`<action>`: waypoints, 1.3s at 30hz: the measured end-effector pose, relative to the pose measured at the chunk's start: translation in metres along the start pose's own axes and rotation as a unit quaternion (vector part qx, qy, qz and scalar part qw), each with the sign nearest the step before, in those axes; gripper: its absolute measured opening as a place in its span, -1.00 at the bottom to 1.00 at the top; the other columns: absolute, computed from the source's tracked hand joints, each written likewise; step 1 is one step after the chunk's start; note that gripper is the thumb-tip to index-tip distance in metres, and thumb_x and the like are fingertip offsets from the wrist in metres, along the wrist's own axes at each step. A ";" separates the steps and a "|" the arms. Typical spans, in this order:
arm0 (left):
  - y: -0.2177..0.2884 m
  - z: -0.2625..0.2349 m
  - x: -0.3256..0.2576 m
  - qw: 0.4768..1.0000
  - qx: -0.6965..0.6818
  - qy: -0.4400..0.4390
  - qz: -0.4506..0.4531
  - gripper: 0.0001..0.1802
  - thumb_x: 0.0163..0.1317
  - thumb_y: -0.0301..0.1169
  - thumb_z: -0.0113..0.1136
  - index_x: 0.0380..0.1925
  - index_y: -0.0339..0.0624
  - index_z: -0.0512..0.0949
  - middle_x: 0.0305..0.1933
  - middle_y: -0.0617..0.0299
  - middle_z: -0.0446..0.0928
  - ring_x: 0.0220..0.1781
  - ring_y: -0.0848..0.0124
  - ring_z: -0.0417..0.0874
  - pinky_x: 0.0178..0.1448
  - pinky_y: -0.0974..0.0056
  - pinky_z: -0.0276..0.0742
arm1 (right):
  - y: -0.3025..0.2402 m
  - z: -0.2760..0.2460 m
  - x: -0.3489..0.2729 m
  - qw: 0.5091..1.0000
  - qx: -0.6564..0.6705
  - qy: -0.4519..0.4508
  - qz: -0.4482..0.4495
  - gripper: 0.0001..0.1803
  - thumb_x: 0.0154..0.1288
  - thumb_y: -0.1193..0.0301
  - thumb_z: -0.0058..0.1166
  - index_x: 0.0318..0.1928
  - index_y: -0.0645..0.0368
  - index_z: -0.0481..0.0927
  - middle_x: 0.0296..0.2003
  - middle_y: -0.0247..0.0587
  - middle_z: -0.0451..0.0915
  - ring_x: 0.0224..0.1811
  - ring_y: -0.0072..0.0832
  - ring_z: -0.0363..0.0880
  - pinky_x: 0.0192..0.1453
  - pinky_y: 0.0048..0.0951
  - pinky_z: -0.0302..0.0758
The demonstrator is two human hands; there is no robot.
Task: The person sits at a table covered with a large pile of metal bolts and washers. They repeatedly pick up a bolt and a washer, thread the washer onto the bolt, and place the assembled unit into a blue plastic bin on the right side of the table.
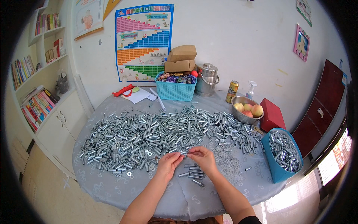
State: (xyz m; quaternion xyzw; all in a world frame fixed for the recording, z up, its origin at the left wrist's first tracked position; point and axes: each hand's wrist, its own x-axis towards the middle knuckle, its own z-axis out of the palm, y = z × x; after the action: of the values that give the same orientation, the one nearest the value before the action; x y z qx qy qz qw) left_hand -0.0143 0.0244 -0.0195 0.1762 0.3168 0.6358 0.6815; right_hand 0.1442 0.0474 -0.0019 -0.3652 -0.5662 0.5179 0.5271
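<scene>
1. Our fingers (172, 156) pinch a small metal piece (184, 153) between them: thumb and forefinger of the left hand (167, 167) hold its near-left end, and those of the right hand (204, 160) appear to hold the other. We judge that gripping it end to end keeps it lined up; its finer detail is too small to tell.

2. Just below the right fingertips, we have a small group of metal cylinders (195, 173) lying on the gray tablecloth (164, 199), set apart probably to avoid mixing.

3. Right of the fingers, loose washers (228, 160) spread thinly, likely so we can pick them up singly.

4. Beyond the fingers and to their left, a broad pile of metal parts (149, 130) sprawls, presumably within reach of either hand.

5. Farther right of the fingers, a blue bin (275, 166) holds many cylinders; its walls, we think, stop them rolling.

6. Farthest beyond the fingers, we see a turquoise basket (174, 92), a can (232, 92) and a steel bowl (245, 119) of fruit (256, 111), apparently pushed back for working room.
</scene>
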 end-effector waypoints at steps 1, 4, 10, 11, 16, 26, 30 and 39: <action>0.000 0.000 0.001 1.000 -0.005 -0.001 0.001 -0.89 0.11 -0.58 0.13 -0.35 -0.39 0.47 -0.23 0.05 0.52 -0.13 0.24 0.57 0.03 0.30 0.54 | 0.000 0.000 0.000 1.000 -0.003 0.005 0.003 -0.84 0.09 0.58 0.15 -0.27 0.32 0.55 -0.27 -0.23 0.58 -0.25 -0.60 0.55 -0.14 -0.64 0.48; 0.000 -0.003 0.002 1.000 -0.015 -0.004 0.005 -0.86 0.12 -0.57 0.13 -0.31 -0.42 0.46 -0.23 0.05 0.51 -0.14 0.27 0.58 0.05 0.32 0.52 | 0.001 0.000 0.002 1.000 -0.005 0.011 0.011 -0.84 0.12 0.56 0.13 -0.25 0.33 0.55 -0.27 -0.23 0.58 -0.23 -0.59 0.55 -0.11 -0.63 0.48; 0.001 -0.003 0.002 1.000 -0.021 -0.014 0.002 -0.85 0.12 -0.57 0.13 -0.30 -0.41 0.46 -0.23 0.05 0.52 -0.14 0.27 0.58 0.03 0.32 0.53 | -0.002 -0.003 0.003 0.999 0.032 0.001 0.035 -0.85 0.13 0.56 0.12 -0.25 0.33 0.56 -0.25 -0.20 0.58 -0.22 -0.56 0.55 -0.07 -0.59 0.48; 0.000 -0.003 0.002 1.000 -0.023 -0.016 0.001 -0.85 0.12 -0.57 0.13 -0.30 -0.41 0.47 -0.24 0.06 0.52 -0.15 0.27 0.58 0.03 0.32 0.53 | -0.002 -0.003 0.003 0.998 0.045 0.000 0.035 -0.85 0.13 0.57 0.12 -0.25 0.32 0.56 -0.25 -0.20 0.58 -0.22 -0.55 0.55 -0.07 -0.58 0.48; 0.001 -0.003 0.002 0.999 -0.032 -0.037 -0.007 -0.86 0.13 -0.56 0.11 -0.30 -0.39 0.47 -0.24 0.06 0.53 -0.17 0.29 0.59 -0.03 0.36 0.56 | -0.004 -0.004 0.003 0.991 0.117 -0.006 0.071 -0.83 0.11 0.61 0.11 -0.23 0.30 0.56 -0.25 -0.20 0.58 -0.20 -0.52 0.55 -0.06 -0.54 0.50; 0.006 0.005 -0.007 0.999 0.019 -0.046 -0.011 -0.87 0.14 -0.52 0.13 -0.31 -0.35 0.50 -0.26 0.08 0.55 -0.21 0.35 0.61 -0.13 0.41 0.59 | -0.007 -0.005 0.000 0.996 0.062 -0.053 0.031 -0.78 0.09 0.58 0.14 -0.19 0.25 0.58 -0.24 -0.29 0.58 -0.19 -0.60 0.52 -0.06 -0.58 0.45; 0.013 0.011 -0.012 0.993 0.117 -0.023 -0.021 -0.81 0.12 -0.50 0.17 -0.28 -0.38 0.51 -0.28 0.02 0.56 -0.29 0.34 0.61 -0.16 0.33 0.60 | -0.012 -0.011 0.002 0.999 0.022 -0.031 0.033 -0.77 0.11 0.54 0.15 -0.17 0.23 0.58 -0.24 -0.32 0.58 -0.21 -0.62 0.51 -0.09 -0.61 0.43; 0.009 0.005 -0.008 0.996 0.086 -0.029 0.024 -0.82 0.13 -0.50 0.15 -0.26 -0.35 0.50 -0.28 0.03 0.56 -0.32 0.38 0.60 -0.17 0.34 0.58 | -0.018 -0.071 0.019 0.935 -0.269 0.231 -0.019 -0.83 0.09 0.49 0.12 -0.26 0.22 0.62 -0.41 -0.28 0.61 -0.37 -0.61 0.52 -0.26 -0.60 0.43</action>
State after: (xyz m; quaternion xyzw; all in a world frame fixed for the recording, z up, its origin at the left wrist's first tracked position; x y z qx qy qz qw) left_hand -0.0180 0.0186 -0.0084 0.2603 0.3463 0.6171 0.6570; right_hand 0.2121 0.0768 0.0134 -0.5919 -0.5539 0.2379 0.5350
